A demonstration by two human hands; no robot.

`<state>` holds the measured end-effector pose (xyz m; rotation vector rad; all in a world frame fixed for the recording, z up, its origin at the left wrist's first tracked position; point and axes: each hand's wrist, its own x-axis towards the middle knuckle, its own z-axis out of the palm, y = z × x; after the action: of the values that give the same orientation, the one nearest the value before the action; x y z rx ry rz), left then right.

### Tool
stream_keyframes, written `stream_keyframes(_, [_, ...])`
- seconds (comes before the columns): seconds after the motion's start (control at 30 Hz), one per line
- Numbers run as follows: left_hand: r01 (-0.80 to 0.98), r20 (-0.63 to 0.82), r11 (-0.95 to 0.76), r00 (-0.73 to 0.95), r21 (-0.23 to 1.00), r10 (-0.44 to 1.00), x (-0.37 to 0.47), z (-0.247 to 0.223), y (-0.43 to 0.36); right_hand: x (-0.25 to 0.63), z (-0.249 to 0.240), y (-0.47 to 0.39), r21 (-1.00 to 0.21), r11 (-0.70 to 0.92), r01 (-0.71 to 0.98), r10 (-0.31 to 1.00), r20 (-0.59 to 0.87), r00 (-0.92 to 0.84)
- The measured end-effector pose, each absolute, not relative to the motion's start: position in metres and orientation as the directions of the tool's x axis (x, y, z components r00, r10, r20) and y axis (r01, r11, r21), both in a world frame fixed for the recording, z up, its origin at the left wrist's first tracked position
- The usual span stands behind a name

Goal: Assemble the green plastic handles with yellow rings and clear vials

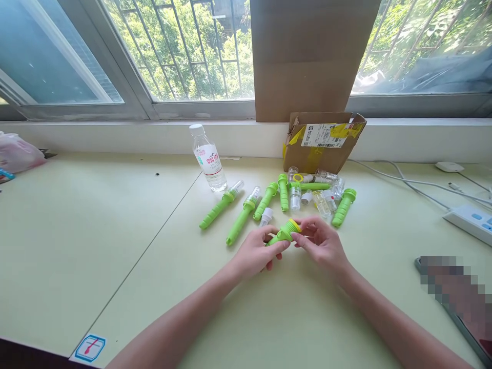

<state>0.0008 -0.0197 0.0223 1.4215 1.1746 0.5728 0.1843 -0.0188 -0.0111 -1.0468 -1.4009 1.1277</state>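
Note:
My left hand (255, 252) is closed around a green plastic flashlight-like handle (283, 233), its threaded end tilted up to the right. A yellow ring (295, 225) sits at that end, and my right hand (323, 245) pinches it with thumb and fingers. Just beyond my left hand lies a small white-capped clear part (266, 217). Two green handles with clear tips, one to the left (219, 209) and one nearer (242, 220), lie on the table. Further green handles (266, 201) and ribbed clear cups (295, 197) are grouped behind my hands.
An open cardboard box (323, 148) stands behind the loose parts, against the wall. A water bottle (209, 161) is upright at back left. On the right are a phone (453, 302), a power strip (471, 220) and white cables (407, 179). A pink bag (19, 154) lies far left.

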Motion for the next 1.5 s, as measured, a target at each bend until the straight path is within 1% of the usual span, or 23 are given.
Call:
stream_keyframes(0.13, [0.265,-0.324,0.23,0.401,0.936,0.857,-0.001,0.019,-0.019,0.183,-0.011,-0.019,-0.983,0.184,0.009,0.977,0.182,-0.114])
stream_keyframes(0.5, [0.128,-0.288,0.261,0.535,0.957,0.794,-0.003,0.014,-0.012,0.181,-0.008,-0.021,-0.984,0.171,-0.045,0.978,0.176,-0.114])
stream_keyframes(0.63, [0.067,-0.283,0.3,0.569,0.952,0.772,-0.005,0.014,-0.01,0.18,-0.009,-0.02,-0.982,0.181,-0.056,0.976,0.186,-0.114])
stream_keyframes(0.83, [0.091,-0.293,0.303,0.614,0.949,0.733,-0.008,0.018,-0.009,0.178,-0.01,-0.021,-0.977,0.206,-0.055,0.972,0.211,-0.099])
stream_keyframes(0.97, [0.18,-0.283,0.218,0.572,0.959,0.77,-0.007,0.019,-0.01,0.176,-0.011,-0.023,-0.972,0.234,-0.009,0.97,0.234,-0.059])
stream_keyframes(1.07, [0.246,-0.239,0.127,0.51,0.961,0.826,-0.005,0.017,-0.011,0.176,-0.01,-0.023,-0.973,0.232,0.011,0.973,0.232,-0.008])
stream_keyframes(1.13, [0.277,-0.169,0.042,0.454,0.96,0.875,-0.004,0.014,-0.011,0.177,-0.009,-0.022,-0.975,0.222,0.006,0.974,0.222,0.044])
stream_keyframes(1.2, [0.317,-0.058,-0.075,0.39,0.945,0.919,-0.003,0.011,-0.011,0.179,-0.008,-0.021,-0.978,0.208,0.003,0.973,0.207,0.098])
stream_keyframes(1.3, [0.382,0.088,-0.211,0.315,0.9,0.945,-0.001,0.008,-0.012,0.182,-0.008,-0.019,-0.982,0.189,0.0,0.973,0.187,0.136])
stream_keyframes(1.37, [0.38,0.097,-0.211,0.297,0.9,0.95,0.001,0.008,-0.014,0.183,-0.008,-0.018,-0.984,0.178,-0.002,0.975,0.176,0.136])
stream_keyframes(1.5, [0.283,-0.049,-0.043,0.311,0.958,0.949,0.002,0.011,-0.017,0.184,-0.007,-0.016,-0.989,0.148,0.003,0.983,0.148,0.109])
